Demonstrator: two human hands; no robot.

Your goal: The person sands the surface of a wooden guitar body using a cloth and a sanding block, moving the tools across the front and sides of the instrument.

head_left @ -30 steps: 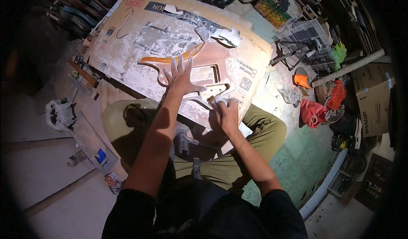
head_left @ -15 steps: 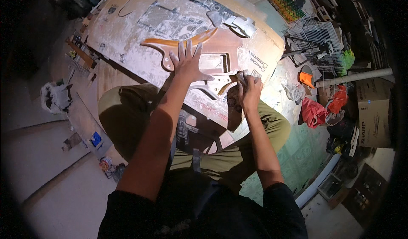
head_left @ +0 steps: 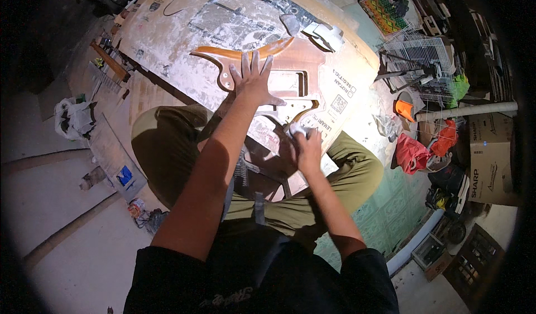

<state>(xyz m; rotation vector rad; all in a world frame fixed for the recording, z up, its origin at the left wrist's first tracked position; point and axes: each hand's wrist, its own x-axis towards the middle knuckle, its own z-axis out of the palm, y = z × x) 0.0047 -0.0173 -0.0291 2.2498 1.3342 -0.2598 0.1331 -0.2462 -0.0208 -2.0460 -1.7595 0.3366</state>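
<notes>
A brown wooden electric guitar body (head_left: 310, 64) with an amber far edge lies flat on a dusty cardboard sheet (head_left: 167, 46) in front of me. It has cut-out pockets in its middle. My left hand (head_left: 254, 86) rests on its left part, fingers spread flat on the wood. At the near edge, by the curved horn, my right hand (head_left: 308, 149) is closed on a small pale folded piece that looks like sandpaper (head_left: 297, 128). The fingers hide most of that piece, and I cannot tell whether it touches the wood.
Beyond the body lie a grey wedge-shaped piece (head_left: 290, 24) and torn white paper-like pieces (head_left: 326, 36). White dust coats the cardboard. To the right are a wire rack (head_left: 419, 63), an orange item (head_left: 403, 109), red bags (head_left: 413, 152) and a cardboard box (head_left: 494, 157). A white plastic bag (head_left: 75, 118) lies left.
My right hand has moved left and nearer to me, from the right side of the horn to its near tip. My left hand stays on the guitar body. The whole view has shifted slightly.
</notes>
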